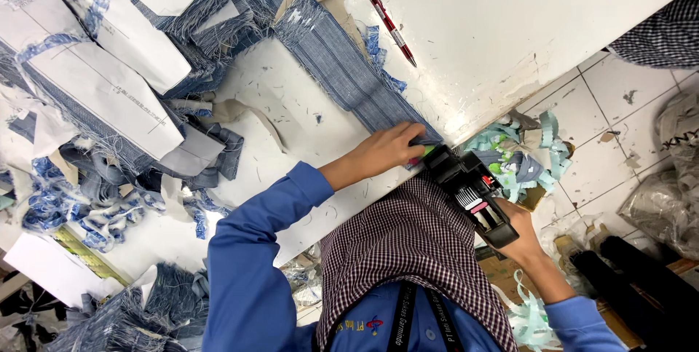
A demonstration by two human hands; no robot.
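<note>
My left hand (389, 149) presses down on the near end of a long stack of blue denim strips (338, 64) at the edge of the white table (495, 17). My right hand (526, 239) grips the handle of a black hand-held labelling gun (470, 190). The gun's nose sits at the end of the strips, right beside my left fingers, where a small green and pink bit shows. Blue sleeves cover both arms, and a checked apron hangs below me.
A red pen (389, 24) lies on the table beyond the strips. Paper patterns on denim pieces (109, 82) and frayed scraps crowd the left. A box of fabric offcuts (520, 149) stands on the tiled floor, plastic bags (666, 199) to its right. Another person's checked garment (655, 32) shows top right.
</note>
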